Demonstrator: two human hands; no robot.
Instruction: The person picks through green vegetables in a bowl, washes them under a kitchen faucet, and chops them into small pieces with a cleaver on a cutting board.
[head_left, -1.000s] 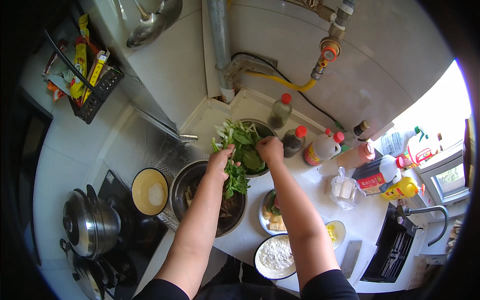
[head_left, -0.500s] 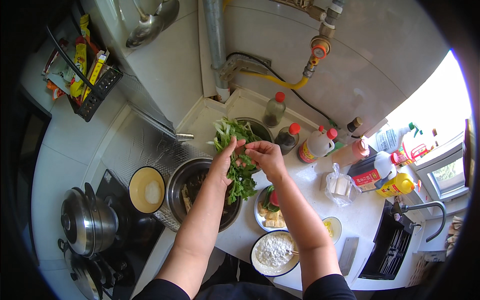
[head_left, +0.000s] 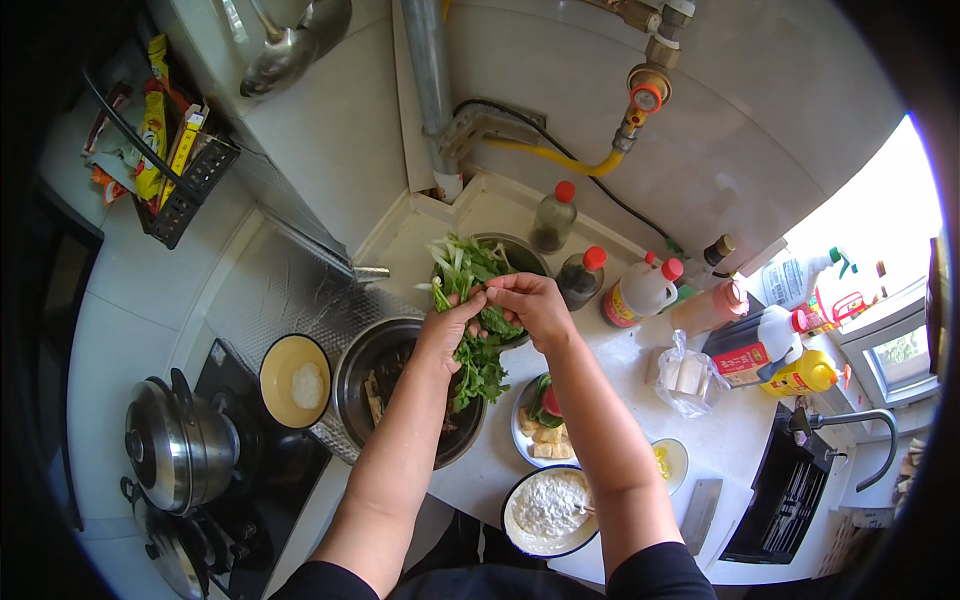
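Observation:
My left hand point(head_left: 449, 329) and my right hand point(head_left: 525, 300) both grip a bunch of leafy green herbs point(head_left: 470, 330). The stems stick up toward the wall and the leaves hang down. The bunch is held above the counter, between a dark bowl of greens point(head_left: 520, 256) behind it and a large metal bowl point(head_left: 372, 365) in front-left. The metal bowl holds some pale pieces.
A yellow bowl with white powder point(head_left: 295, 380), a steel pot point(head_left: 180, 445) on the stove, a plate of cut food point(head_left: 540, 425), a bowl of flour point(head_left: 548, 508), several sauce bottles point(head_left: 640, 290), a cleaver point(head_left: 700, 515) and a sink with tap point(head_left: 850, 440) at right.
Both hands lifted the herbs slightly and drew them toward me, away from the dark bowl. My right hand shifted from the bunch's side onto its stems.

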